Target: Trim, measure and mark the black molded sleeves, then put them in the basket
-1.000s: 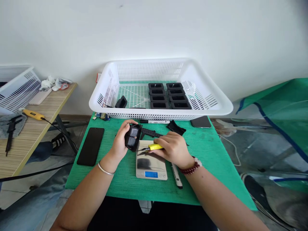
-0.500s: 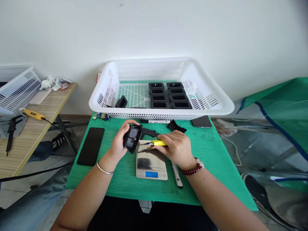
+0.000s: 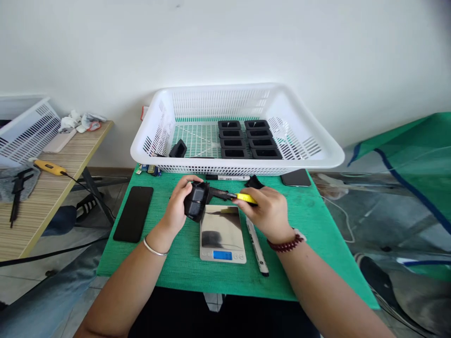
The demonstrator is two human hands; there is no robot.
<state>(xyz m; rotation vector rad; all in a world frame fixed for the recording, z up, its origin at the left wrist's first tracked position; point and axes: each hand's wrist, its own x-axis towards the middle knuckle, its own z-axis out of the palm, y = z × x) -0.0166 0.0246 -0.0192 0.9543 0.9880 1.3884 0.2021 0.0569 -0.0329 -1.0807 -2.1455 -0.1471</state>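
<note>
A glossy black moulded part (image 3: 196, 203) is gripped in my left hand (image 3: 175, 204), tilted and raised beside the scale. My right hand (image 3: 269, 210) is closed round a yellow utility knife (image 3: 246, 198), whose blade points left toward the part but stays apart from it. Behind the blade, a dark caliper (image 3: 217, 192) lies partly hidden by the part and the knife. Below both hands sits a silver digital scale (image 3: 221, 232) with a lit blue display. A white marker (image 3: 258, 249) lies to the scale's right. Past my right hand, a black scrap (image 3: 254, 181) is partly covered.
A white plastic basket (image 3: 236, 165) at the back holds several black rectangular frames (image 3: 234, 153) and one tilted black piece (image 3: 178, 149). A black phone (image 3: 133, 214) lies left, another phone (image 3: 296, 178) at right. Another marker (image 3: 228, 178) lies along the basket's front. A side table (image 3: 75, 164) stands left.
My right hand has moved to the right with the knife, taking the blade away from the black part. My left hand and the part have shifted slightly right.
</note>
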